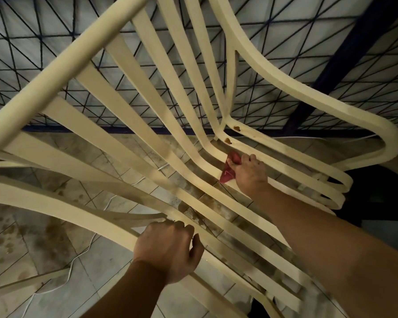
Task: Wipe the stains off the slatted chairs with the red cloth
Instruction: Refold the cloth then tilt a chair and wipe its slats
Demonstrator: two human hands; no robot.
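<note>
A cream slatted plastic chair (147, 125) fills the view, seen from above and behind its backrest. My right hand (248, 173) is shut on a crumpled red cloth (230, 167), pressing it against a slat where the backrest curves into the seat. Two brown stains show just above the cloth, one stain (228, 140) on a slat and another stain (236, 128) beside it on the armrest base. My left hand (168, 249) grips a slat on the chair's near left side, fingers curled over its edge.
A blue metal grille (55, 72) with diagonal bars stands behind the chair. The tiled floor (44, 237) below is blotched with dark wet marks. A thin white cable (78, 253) trails across it. A dark object (377, 198) sits at the right edge.
</note>
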